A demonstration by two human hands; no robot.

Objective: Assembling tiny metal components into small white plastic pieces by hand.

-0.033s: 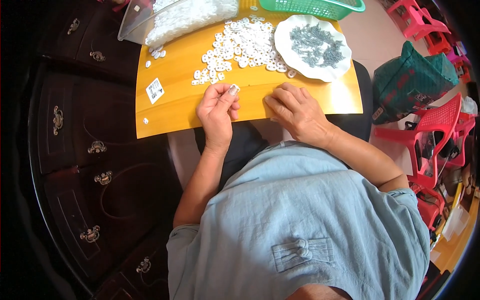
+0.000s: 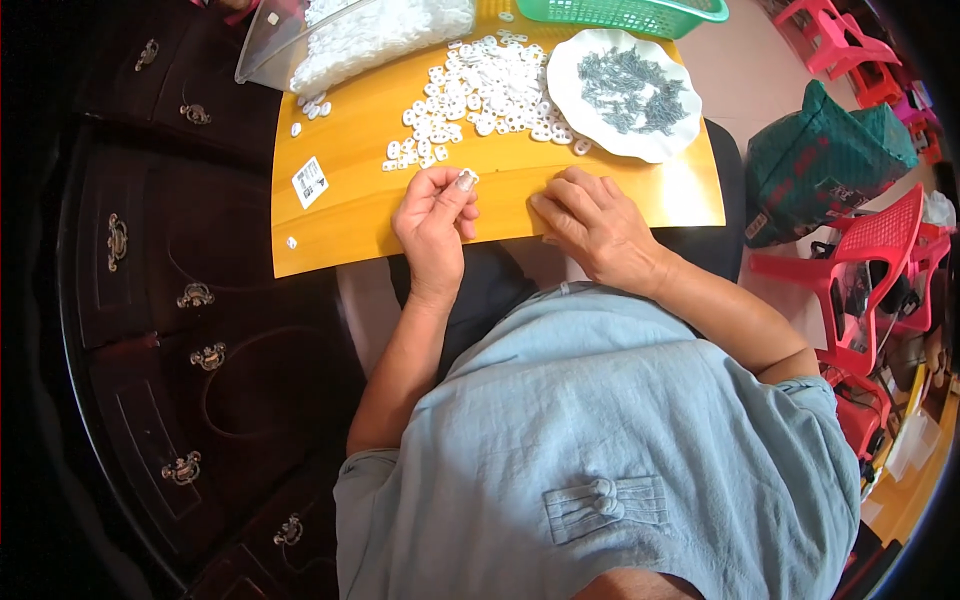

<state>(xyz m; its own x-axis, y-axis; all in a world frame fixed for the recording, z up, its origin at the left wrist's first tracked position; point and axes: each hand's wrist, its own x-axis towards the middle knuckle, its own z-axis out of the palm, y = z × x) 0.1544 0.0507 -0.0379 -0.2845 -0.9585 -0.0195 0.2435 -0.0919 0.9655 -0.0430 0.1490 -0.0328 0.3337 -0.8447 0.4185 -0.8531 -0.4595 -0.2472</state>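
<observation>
Between the thumb and forefinger of my left hand (image 2: 432, 215) is a small white plastic piece (image 2: 470, 175), only its edge showing at the fingertips. My right hand (image 2: 600, 225) rests at the near edge of the yellow board (image 2: 350, 215), fingers curled and pressed together; whatever they may hold is hidden. Beyond both hands lies a loose pile of small white oval plastic pieces with holes (image 2: 485, 90). Right of the pile stands a white wavy-rimmed plate (image 2: 655, 150), bearing many thin grey metal bits (image 2: 630, 90) too small to name.
A clear bin (image 2: 265, 50) full of white pieces stands at the far left, a green basket (image 2: 640, 15) at the far right. A printed label (image 2: 310, 182) lies on the board. Dark drawers (image 2: 150, 250) flank the left; a green bag (image 2: 820, 170) and pink chair (image 2: 850, 260) the right.
</observation>
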